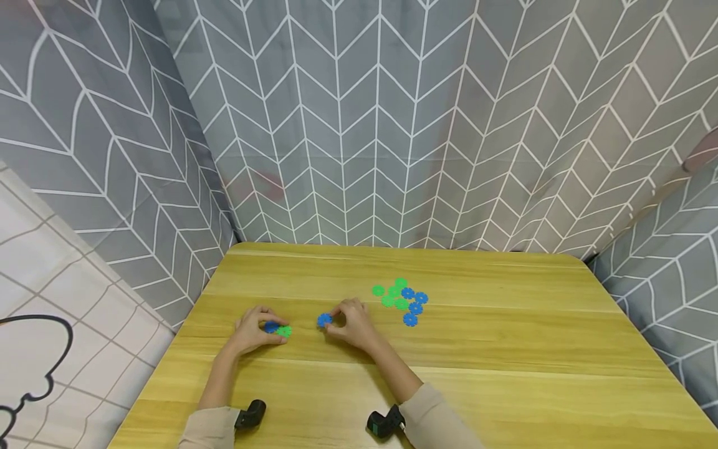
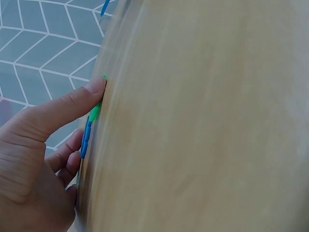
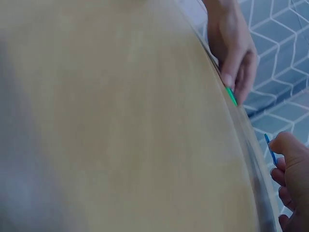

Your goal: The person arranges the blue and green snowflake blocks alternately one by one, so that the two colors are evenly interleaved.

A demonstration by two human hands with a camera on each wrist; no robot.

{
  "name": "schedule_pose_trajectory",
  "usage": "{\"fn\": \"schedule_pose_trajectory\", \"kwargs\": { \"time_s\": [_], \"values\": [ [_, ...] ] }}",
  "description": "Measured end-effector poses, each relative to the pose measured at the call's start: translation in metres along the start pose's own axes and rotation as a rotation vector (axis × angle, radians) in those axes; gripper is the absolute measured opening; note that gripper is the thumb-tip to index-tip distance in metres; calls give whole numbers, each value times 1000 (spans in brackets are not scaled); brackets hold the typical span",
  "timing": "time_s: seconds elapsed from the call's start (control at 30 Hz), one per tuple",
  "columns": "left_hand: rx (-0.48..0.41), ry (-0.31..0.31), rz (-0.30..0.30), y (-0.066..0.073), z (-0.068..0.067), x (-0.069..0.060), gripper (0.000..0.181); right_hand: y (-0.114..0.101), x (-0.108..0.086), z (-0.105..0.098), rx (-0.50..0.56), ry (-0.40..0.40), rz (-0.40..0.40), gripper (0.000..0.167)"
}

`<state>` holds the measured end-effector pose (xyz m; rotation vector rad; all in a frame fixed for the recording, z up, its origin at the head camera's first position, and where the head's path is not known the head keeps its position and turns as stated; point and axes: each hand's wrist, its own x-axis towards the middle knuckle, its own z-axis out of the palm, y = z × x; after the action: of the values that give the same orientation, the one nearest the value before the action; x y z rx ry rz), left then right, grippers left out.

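My left hand (image 1: 252, 332) holds a blue disc (image 1: 272, 327) and a green notched disc (image 1: 284, 331) that touch each other, the green one by the thumb tip. In the left wrist view the green disc (image 2: 94, 112) and the blue disc (image 2: 85, 139) appear edge-on between thumb and fingers. My right hand (image 1: 354, 325) pinches another blue notched disc (image 1: 325, 320) between thumb and fingers, a short way right of the left hand. The right wrist view shows this blue disc (image 3: 271, 149) edge-on, apart from the green one (image 3: 231, 95).
Several loose green discs (image 1: 388, 300) and several blue discs (image 1: 416, 308) lie in a group on the wooden table (image 1: 505, 324), beyond and right of my right hand. Black devices (image 1: 251, 414) are at both wrists. A patterned grey curtain (image 1: 359, 125) hangs behind the table.
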<state>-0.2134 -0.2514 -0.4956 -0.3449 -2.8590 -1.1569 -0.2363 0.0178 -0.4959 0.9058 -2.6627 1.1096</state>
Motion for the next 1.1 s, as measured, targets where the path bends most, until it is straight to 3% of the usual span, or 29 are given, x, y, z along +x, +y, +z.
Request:
{"fn": "schedule_pose_trajectory", "kwargs": {
  "time_s": [0.2,0.47,0.83,1.1],
  "values": [
    [-4,1,-8,3,0,0,30,-15,1,13,-67,-53,-52,25],
    [-7,5,-13,2,0,0,30,-30,2,25,-138,-103,-63,22],
    [9,9,12,0,1,1,30,-36,1,32,-195,-107,-68,20],
    [-10,1,-6,2,1,-1,29,-37,1,34,-213,-96,-80,21]
  ]
}}
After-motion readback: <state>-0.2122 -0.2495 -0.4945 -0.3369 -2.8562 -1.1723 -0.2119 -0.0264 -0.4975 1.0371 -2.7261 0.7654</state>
